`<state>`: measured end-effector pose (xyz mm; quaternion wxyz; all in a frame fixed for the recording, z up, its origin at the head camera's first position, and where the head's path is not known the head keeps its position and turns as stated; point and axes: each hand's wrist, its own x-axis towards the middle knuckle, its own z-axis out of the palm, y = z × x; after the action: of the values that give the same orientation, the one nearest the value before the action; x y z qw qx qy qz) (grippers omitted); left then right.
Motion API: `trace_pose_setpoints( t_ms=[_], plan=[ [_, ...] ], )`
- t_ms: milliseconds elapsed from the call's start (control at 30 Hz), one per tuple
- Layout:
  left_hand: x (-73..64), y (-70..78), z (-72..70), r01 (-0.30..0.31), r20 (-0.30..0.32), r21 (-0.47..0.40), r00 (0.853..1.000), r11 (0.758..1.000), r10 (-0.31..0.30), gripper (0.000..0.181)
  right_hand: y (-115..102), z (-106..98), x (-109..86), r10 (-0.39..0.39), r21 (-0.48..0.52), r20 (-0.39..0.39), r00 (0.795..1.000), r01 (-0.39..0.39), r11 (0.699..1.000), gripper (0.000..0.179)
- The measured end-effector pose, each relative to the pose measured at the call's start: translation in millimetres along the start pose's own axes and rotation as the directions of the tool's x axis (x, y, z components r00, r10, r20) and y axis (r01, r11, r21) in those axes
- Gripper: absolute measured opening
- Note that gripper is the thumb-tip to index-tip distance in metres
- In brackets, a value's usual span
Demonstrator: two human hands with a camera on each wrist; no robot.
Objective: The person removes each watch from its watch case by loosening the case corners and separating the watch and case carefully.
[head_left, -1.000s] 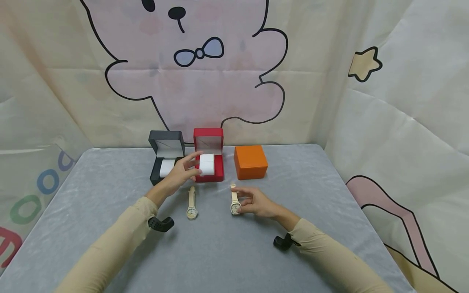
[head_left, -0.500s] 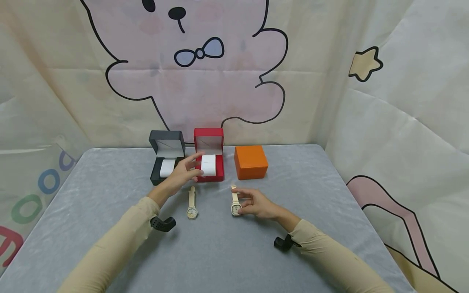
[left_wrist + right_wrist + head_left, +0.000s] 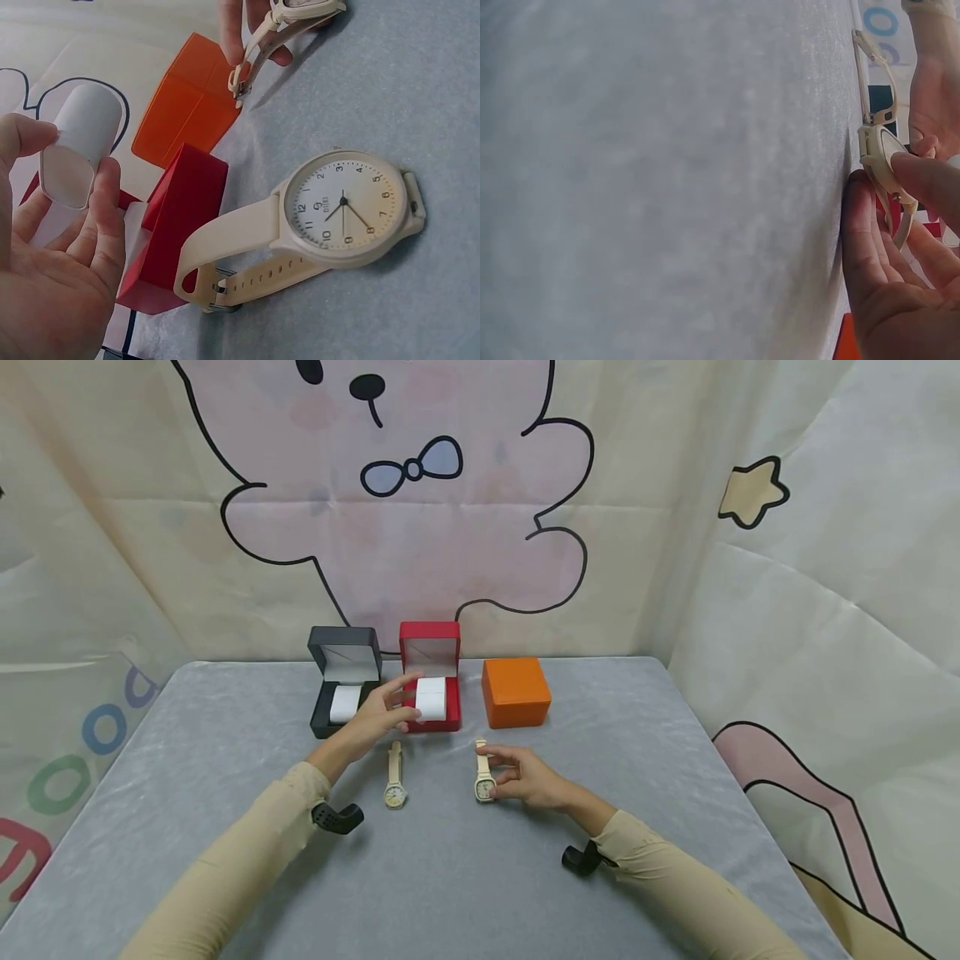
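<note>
My left hand [image 3: 367, 722] pinches a white watch cushion [image 3: 86, 124] between thumb and fingers. In the head view the cushion overlaps the inside of the open red watch box [image 3: 454, 710]; the left wrist view shows it raised in the fingers, its pale flat end towards the camera. My right hand [image 3: 528, 777] grips a cream wristwatch [image 3: 482, 767], thumb at the case and fingers by the strap. In the right wrist view, the thumb lies on this watch's case [image 3: 881, 161]. A second cream wristwatch [image 3: 345, 206] with a round dial lies buckled below my left hand.
Left of the red box stands an open dark grey watch box [image 3: 322, 693] with a white cushion [image 3: 345, 703] inside. A closed orange box [image 3: 517, 693] sits to the right. Behind the grey cloth-covered table [image 3: 450, 877] hangs a printed curtain [image 3: 637, 485].
My left hand and the white cushion have shifted slightly to the right over the red box. My right hand keeps its grip on the wristwatch, and the boxes stay put.
</note>
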<state>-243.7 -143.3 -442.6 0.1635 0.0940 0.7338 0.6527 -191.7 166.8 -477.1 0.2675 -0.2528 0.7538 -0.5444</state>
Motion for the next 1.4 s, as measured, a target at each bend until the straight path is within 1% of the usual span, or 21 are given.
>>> trace_pose_setpoints(
  t_ms=[167, 267, 400, 533, 633, 933, 1133, 1400],
  plan=[
    [0.4, -0.3, 0.2, 0.001, 0.0, 0.004, 1.0, 1.0, -0.001, 0.069, -2, 2, -0.4, 0.002, -0.005, -0.007, 1.0, -0.002, 1.0, 0.069],
    [0.9, -0.9, 0.1, 0.0, 0.0, 0.006, 1.0, 1.0, 0.0, 0.069, -4, 3, -0.4, -0.001, -0.024, -0.013, 1.0, 0.0, 1.0, 0.069],
    [2.5, -2.5, -0.2, 0.0, -0.002, 0.013, 1.0, 1.0, 0.0, 0.069, -7, 4, 0.9, 0.0, -0.106, -0.025, 1.0, -0.002, 0.994, 0.068],
    [4.7, -3.3, -1.1, -0.015, 0.001, 0.013, 1.0, 1.0, 0.015, 0.069, -8, 4, 2.0, -0.011, -0.204, -0.041, 0.999, 0.003, 0.979, 0.067],
    [5.4, -3.3, -1.9, -0.027, 0.004, 0.009, 1.0, 1.0, 0.027, 0.069, -8, 3, 2.0, -0.018, -0.241, -0.049, 0.999, 0.006, 0.97, 0.066],
    [6.4, -3.9, -2.6, -0.061, -0.004, 0.006, 0.998, 0.998, 0.061, 0.07, -8, 4, 1.9, -0.029, -0.284, -0.051, 0.998, 0.013, 0.959, 0.065],
    [9.4, -5.1, -4.9, -0.059, -0.03, 0.036, 0.998, 0.998, 0.06, 0.07, -8, 4, 2.5, -0.025, -0.301, -0.053, 0.998, 0.008, 0.953, 0.065],
    [13.9, -7.4, -8.9, -0.051, -0.042, 0.085, 0.998, 0.995, 0.055, 0.07, -8, 3, 3.2, -0.02, -0.311, -0.052, 0.998, 0.003, 0.95, 0.065]
  ],
)
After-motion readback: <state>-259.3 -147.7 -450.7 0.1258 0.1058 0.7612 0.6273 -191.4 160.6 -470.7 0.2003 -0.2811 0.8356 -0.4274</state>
